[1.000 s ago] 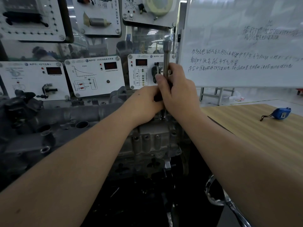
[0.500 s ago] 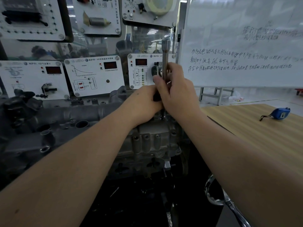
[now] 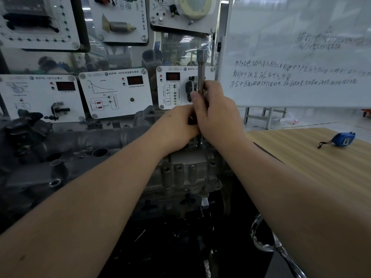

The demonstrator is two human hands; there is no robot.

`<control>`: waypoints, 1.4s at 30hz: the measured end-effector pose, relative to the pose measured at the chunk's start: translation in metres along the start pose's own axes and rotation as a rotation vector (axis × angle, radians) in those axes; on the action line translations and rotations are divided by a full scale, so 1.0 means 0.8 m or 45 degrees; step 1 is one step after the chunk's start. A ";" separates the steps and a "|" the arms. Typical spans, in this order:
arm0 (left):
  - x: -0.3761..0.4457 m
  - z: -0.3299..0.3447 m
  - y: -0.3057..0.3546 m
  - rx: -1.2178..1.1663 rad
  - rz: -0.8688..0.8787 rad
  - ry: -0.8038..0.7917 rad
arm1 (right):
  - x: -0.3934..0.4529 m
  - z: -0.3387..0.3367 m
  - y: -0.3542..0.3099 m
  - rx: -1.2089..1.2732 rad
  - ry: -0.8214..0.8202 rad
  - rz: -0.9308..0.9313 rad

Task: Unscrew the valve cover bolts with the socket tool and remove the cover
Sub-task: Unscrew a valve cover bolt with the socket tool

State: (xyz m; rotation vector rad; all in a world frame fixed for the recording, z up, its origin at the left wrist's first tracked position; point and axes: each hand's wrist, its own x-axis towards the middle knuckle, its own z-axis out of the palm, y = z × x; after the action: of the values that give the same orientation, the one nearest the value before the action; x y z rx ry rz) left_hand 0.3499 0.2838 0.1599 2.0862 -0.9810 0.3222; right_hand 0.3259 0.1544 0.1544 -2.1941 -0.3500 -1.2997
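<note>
Both hands clench the upright socket tool (image 3: pixel 201 73), right hand (image 3: pixel 216 115) above left hand (image 3: pixel 178 127), probably steadying it over a bolt below the grip.

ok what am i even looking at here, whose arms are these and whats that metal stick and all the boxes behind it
The picture comes from a camera worn on a person's head, looking forward and down, so the two arms are that person's own. Both hands meet on a socket tool, a metal rod that stands upright. The right hand grips its shaft; the left hand holds it lower down. The tool's bottom end sits on the top of a grey engine; what it meets there is hidden by the hands. Behind stand white training panels with small displays and diagrams, and a whiteboard with handwriting. To the right is a wooden table with a blue tape measure on it.
</note>
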 end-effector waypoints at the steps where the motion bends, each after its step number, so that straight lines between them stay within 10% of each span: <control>1: 0.000 0.000 0.001 0.004 0.003 0.003 | 0.000 0.000 0.000 -0.001 0.000 0.000; 42: 0.000 0.001 0.002 0.100 -0.027 -0.009 | -0.002 0.004 0.002 -0.013 0.018 -0.051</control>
State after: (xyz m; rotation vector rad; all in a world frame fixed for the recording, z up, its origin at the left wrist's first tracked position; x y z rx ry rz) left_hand 0.3486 0.2823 0.1603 2.1682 -0.9632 0.3477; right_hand 0.3285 0.1547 0.1515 -2.1955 -0.3843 -1.3408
